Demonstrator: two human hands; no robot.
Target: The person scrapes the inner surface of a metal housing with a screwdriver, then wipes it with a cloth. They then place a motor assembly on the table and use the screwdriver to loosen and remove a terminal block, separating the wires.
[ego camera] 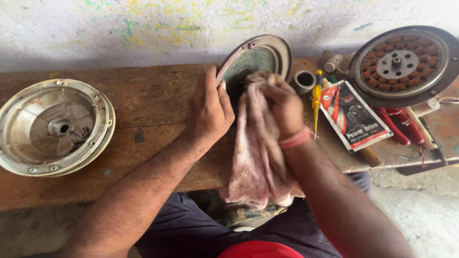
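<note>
Fingers [275, 95] press pink rag [260, 157] (worn) w/ round metal cover [267, 52]

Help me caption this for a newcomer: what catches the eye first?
At centre, the left hand props a round metal cover on edge while the right hand presses a pink rag into it. A matching cover lies far left on the wooden bench; a copper-wound stator sits top right.

Worn wooden bench [143, 119] against a paint-flecked wall, holding fan motor parts and tools.

At its left end lies a round metal housing [55, 126], open side up. At the right sit a wound stator disc [404, 62], a short metal sleeve [304, 81], a yellow-handled screwdriver [316, 98], a printed sachet [354, 117] and red-handled pliers [399, 125].
</note>
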